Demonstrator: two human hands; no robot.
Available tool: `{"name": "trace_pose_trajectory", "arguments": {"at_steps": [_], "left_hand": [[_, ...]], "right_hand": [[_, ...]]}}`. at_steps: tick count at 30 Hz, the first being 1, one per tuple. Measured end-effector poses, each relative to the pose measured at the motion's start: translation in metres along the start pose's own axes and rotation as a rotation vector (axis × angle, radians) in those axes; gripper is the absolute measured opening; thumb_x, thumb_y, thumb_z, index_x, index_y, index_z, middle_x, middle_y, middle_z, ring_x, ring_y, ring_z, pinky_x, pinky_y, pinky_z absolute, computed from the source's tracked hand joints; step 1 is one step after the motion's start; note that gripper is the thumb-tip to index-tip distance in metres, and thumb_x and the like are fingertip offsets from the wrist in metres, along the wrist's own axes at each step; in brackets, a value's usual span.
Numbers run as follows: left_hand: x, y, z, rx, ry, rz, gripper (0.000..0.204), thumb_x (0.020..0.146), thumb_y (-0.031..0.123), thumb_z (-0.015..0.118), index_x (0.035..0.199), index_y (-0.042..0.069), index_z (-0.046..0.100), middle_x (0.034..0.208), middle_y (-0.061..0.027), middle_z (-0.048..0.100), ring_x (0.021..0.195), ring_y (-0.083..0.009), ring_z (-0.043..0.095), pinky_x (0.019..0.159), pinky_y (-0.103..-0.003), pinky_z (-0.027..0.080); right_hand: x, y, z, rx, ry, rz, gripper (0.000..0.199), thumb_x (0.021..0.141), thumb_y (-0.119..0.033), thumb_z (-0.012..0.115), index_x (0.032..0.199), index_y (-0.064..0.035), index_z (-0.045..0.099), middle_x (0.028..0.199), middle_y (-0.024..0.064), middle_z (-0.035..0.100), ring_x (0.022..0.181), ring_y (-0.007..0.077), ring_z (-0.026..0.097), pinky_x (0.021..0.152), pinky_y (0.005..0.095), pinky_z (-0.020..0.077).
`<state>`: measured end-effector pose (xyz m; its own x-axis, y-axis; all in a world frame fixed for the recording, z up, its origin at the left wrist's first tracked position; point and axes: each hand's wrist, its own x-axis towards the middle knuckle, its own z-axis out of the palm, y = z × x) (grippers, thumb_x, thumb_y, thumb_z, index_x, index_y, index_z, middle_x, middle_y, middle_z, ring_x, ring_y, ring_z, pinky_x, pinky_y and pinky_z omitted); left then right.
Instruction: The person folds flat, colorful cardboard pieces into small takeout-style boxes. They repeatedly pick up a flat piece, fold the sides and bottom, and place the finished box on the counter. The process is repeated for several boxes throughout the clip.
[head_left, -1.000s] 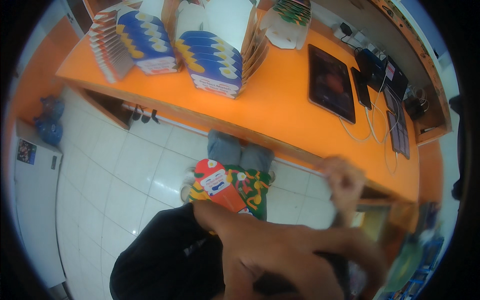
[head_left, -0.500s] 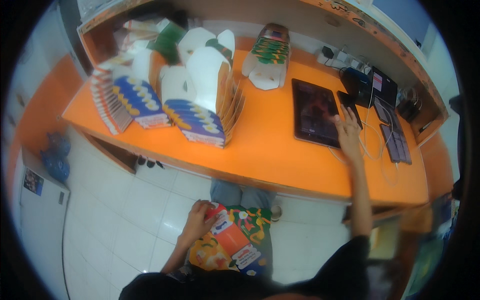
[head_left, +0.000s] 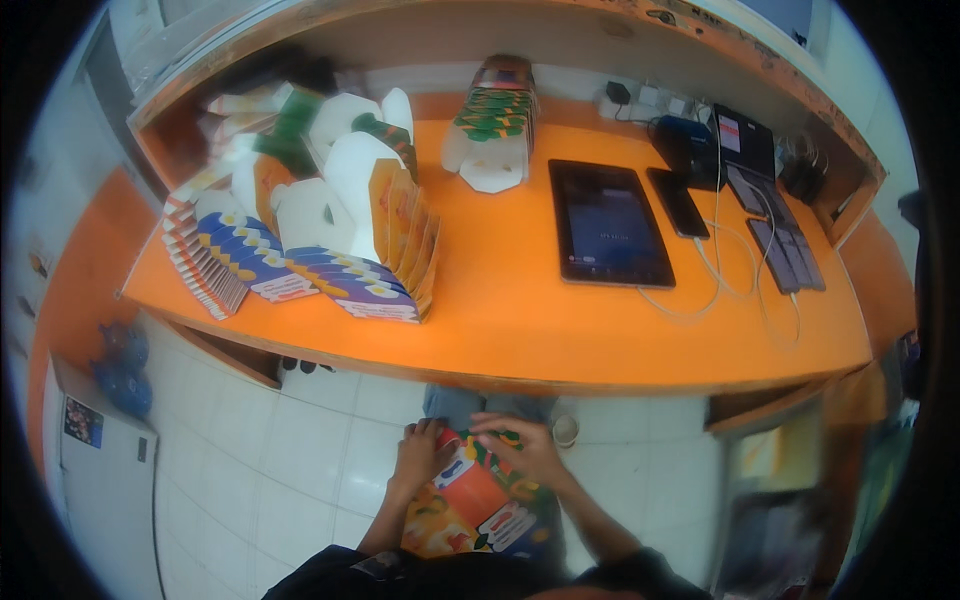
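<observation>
A flat printed carton blank (head_left: 474, 497) rests across my lap, orange, green and blue with a red-orange middle panel. My left hand (head_left: 420, 455) is closed on its upper left edge, the fingers curled over the card. Over the blank's upper right part, my right hand (head_left: 525, 450) is open with the fingers stretched toward the left; whether they touch the card I cannot tell. On the orange desk ahead stand nested stacks of folded food cartons (head_left: 352, 285), blue and orange outside and white inside. Another carton stack (head_left: 492, 135), with green panels, stands farther back.
A tablet (head_left: 612, 225) lies on the desk (head_left: 500, 320), with a phone (head_left: 677, 203) beside it. Cables, more phones (head_left: 785, 255) and chargers (head_left: 650, 97) crowd the right side. Below left stand a white cabinet (head_left: 105, 490) and blue bags (head_left: 124, 368).
My right hand has left the tablet and come down to the carton blank on my lap. My left hand still grips the blank. The tablet's picture has changed, and the view has shifted somewhat.
</observation>
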<state>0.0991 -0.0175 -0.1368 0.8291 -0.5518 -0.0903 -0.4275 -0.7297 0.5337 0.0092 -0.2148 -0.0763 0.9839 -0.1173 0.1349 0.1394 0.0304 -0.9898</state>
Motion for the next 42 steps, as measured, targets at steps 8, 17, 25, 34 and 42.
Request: {"name": "trace_pose_trajectory", "arguments": {"at_steps": [8,17,25,34,42], "left_hand": [[-0.011,-0.009,-0.013,-0.049,0.012,0.151,0.039,0.078,0.021,0.068,0.112,0.006,0.057,0.113,-0.0167,0.058,0.103,-0.0407,0.052,0.089,-0.045,0.045],[-0.015,-0.007,0.003,0.009,0.163,0.176,0.035,0.079,0.019,0.067,0.111,0.006,0.058,0.116,-0.0155,0.057,0.111,-0.0416,0.050,0.091,-0.047,0.044],[-0.023,0.000,-0.020,-0.331,0.287,0.116,0.047,0.074,0.003,0.069,0.118,0.004,0.053,0.117,-0.0188,0.051,0.109,-0.0405,0.052,0.090,-0.040,0.046],[-0.036,-0.012,-0.020,-0.660,0.246,-0.113,0.040,0.083,0.008,0.069,0.121,0.005,0.058,0.110,-0.0113,0.064,0.097,-0.0163,0.063,0.076,-0.028,0.054],[-0.037,-0.002,-0.019,-0.296,0.481,0.070,0.034,0.082,0.015,0.070,0.112,0.003,0.059,0.112,-0.0162,0.063,0.100,-0.0264,0.064,0.083,-0.032,0.051]], "right_hand": [[-0.022,0.102,0.026,-0.729,0.124,-0.089,0.036,0.082,-0.028,0.064,0.115,-0.0129,0.062,0.119,0.0086,0.059,0.113,0.0245,0.052,0.099,0.0399,0.0326],[-0.017,0.101,0.031,-0.826,0.116,-0.053,0.037,0.084,-0.027,0.062,0.117,-0.0119,0.062,0.115,0.0069,0.062,0.111,0.0223,0.053,0.098,0.0371,0.0316],[-0.022,0.077,0.034,-0.779,0.181,-0.129,0.042,0.076,-0.012,0.069,0.117,-0.0110,0.062,0.111,0.0082,0.063,0.110,0.0282,0.054,0.097,0.0413,0.0343],[-0.029,0.060,0.026,-0.774,0.008,0.056,0.049,0.083,-0.015,0.063,0.130,-0.0103,0.052,0.127,0.0126,0.056,0.119,0.0275,0.050,0.109,0.0457,0.0244],[-0.032,0.051,0.028,-0.809,0.021,-0.022,0.046,0.083,-0.013,0.062,0.128,-0.0116,0.053,0.122,0.0120,0.058,0.116,0.0275,0.052,0.109,0.0445,0.0257]]}}
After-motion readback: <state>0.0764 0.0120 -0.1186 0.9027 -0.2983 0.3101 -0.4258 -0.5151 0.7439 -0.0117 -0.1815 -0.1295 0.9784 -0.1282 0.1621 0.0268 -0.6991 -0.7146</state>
